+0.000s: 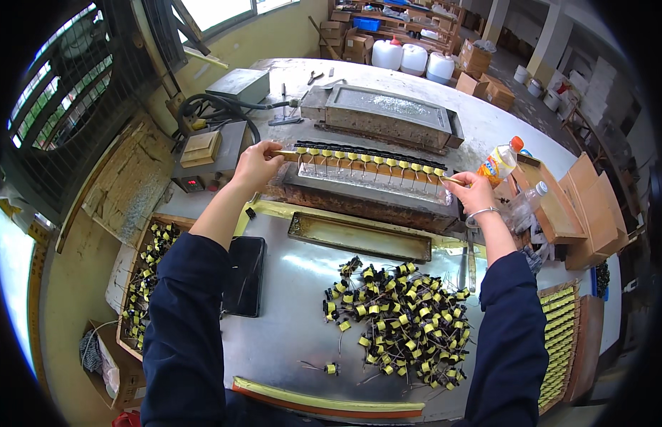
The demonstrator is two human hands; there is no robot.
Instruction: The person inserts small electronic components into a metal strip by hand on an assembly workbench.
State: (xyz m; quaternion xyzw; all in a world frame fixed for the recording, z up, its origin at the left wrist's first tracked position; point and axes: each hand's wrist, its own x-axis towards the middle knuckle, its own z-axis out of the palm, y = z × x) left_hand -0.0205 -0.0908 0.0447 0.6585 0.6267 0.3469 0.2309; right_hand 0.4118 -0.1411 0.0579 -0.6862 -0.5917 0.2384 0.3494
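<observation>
My left hand (258, 165) and my right hand (473, 193) pinch the two ends of a narrow strip (287, 154). Along it sits a row of small yellow-and-black wound coils (377, 160), their thin wire leads hanging downward. Right under the leads lies a long metal trough (374, 212) with a shiny silver surface, like a solder bath. Whether the lead tips touch that surface, I cannot tell. Nearer me, a heap of loose coils (402, 320) covers the right part of the metal-topped table (274, 349).
Behind stands a second metal trough (388, 112). A shallow tray (359, 237) lies in front of the bath. To the left are a control box (213, 160), a coil-filled wooden box (153, 277) and a black flat case (244, 277). Bottles (500, 162) and cardboard (591, 213) stand right.
</observation>
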